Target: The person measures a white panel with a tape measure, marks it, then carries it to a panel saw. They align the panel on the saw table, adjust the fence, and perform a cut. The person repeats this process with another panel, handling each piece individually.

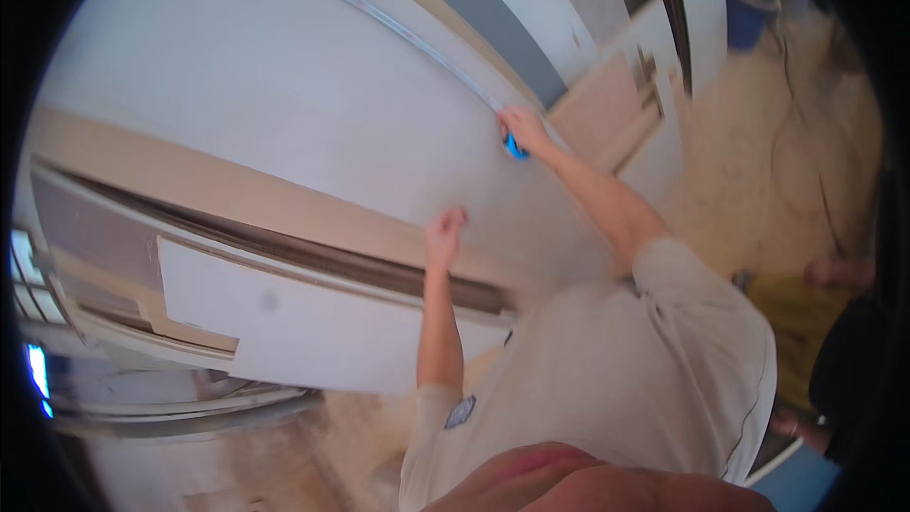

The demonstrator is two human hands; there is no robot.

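My right hand is closed round a blue tape measure at the right end of a large white board. From its case the pale tape blade runs out along the board's far side to the upper left. Nearer to me, my left hand is over the board's near edge, its fingers curled together. Whatever those fingers may hold is hidden by blur.
Beyond the board lie more sheets, one of them a grey panel. A notched white panel sits on the near left. Board offcuts are at the right. A blue bucket and another person's hand appear farther right.
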